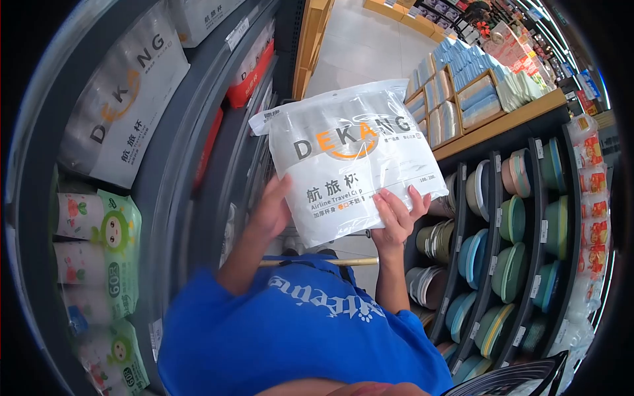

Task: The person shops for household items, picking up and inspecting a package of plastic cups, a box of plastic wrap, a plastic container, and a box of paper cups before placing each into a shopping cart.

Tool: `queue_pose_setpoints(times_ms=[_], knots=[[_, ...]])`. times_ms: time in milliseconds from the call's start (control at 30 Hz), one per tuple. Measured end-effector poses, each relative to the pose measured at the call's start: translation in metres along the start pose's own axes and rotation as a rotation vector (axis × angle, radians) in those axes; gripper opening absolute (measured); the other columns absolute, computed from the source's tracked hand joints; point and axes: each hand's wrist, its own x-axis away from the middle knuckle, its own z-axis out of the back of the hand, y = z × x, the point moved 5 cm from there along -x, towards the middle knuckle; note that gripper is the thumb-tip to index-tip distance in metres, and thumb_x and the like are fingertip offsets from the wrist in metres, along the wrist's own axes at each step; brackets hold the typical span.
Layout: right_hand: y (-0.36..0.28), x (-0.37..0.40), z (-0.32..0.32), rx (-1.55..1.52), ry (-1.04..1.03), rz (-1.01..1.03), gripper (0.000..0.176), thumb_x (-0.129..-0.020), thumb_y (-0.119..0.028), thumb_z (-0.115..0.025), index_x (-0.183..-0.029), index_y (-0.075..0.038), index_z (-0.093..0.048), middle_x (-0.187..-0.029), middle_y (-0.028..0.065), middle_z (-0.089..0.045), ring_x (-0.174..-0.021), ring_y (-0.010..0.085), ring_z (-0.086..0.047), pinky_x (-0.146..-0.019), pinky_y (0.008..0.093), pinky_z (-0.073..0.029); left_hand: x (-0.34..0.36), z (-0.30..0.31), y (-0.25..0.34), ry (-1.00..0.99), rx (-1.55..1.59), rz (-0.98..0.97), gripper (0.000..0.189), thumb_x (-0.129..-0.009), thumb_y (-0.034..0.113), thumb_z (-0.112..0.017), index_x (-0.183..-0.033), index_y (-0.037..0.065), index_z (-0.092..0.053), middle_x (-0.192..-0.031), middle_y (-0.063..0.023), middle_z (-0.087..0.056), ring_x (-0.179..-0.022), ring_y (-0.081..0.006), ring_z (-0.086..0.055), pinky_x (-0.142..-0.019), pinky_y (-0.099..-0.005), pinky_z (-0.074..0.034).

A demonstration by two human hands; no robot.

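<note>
Between my two hands is a white plastic pack of airline travel cups [353,162], printed "DEKANG" in grey and orange. It is held up in front of my chest, slightly tilted. My left hand [272,206] grips its lower left edge, with most of the fingers hidden behind the pack. At the lower right, my right hand [398,219] holds the pack with fingers spread over its front face. The cups inside cannot be made out clearly.
Shelves on the left carry a similar DEKANG pack [125,99], a red pack [251,76] and green-labelled cup packs [119,254]. Stacked bowls [508,270] fill the right shelves, below a wooden-edged display of blue packets [479,102]. Tiled floor [350,49] lies ahead.
</note>
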Motion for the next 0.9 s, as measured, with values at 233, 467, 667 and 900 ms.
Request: queue_pose_setpoints(times_ms=[233,467,667,900], knots=[[0.007,0.012,-0.002,-0.068,0.012,-0.078,0.036,-0.076,-0.016,-0.082,-0.110,-0.012,-0.073,-0.119,0.0065,-0.069,-0.134,0.0340,-0.046,-0.120,0.0517,-0.023,0.002,-0.004,-0.003,0.082,0.113,0.037,0.054,-0.105,0.040,-0.051,-0.142,0.000,-0.045,-0.136,-0.0145,-0.059,-0.125,-0.0256,-0.058,-0.108,-0.0426,-0.044],[0.065,0.046,-0.038,-1.421,0.373,-1.216,0.061,-0.086,0.002,-0.068,-0.141,0.008,-0.042,-0.141,0.0182,-0.055,-0.130,0.0319,-0.054,-0.115,0.0491,-0.039,-0.007,0.000,0.022,0.201,-0.326,-0.206,0.044,-0.102,0.033,-0.055,-0.134,0.004,-0.050,-0.133,-0.0114,-0.059,-0.127,-0.0190,-0.052,-0.107,-0.0363,-0.037],[0.065,0.067,-0.065,-1.860,0.369,-1.583,0.059,-0.092,-0.019,-0.063,-0.146,-0.002,-0.045,-0.146,0.0145,-0.054,-0.134,0.0327,-0.052,-0.114,0.0505,-0.040,-0.007,0.019,0.006,0.303,-0.333,-0.215,0.049,-0.100,0.023,-0.059,-0.142,0.005,-0.041,-0.143,-0.0121,-0.046,-0.134,-0.0195,-0.045,-0.110,-0.0372,-0.036],[0.044,0.072,-0.069,-1.715,0.345,-1.585,0.068,-0.088,-0.011,-0.066,-0.149,-0.004,-0.036,-0.145,0.0148,-0.051,-0.135,0.0319,-0.050,-0.113,0.0506,-0.043,-0.007,0.006,0.001,0.218,-0.282,-0.127,0.058,-0.100,0.029,-0.059,-0.147,0.003,-0.035,-0.145,-0.0150,-0.044,-0.137,-0.0237,-0.043,-0.112,-0.0425,-0.035]])
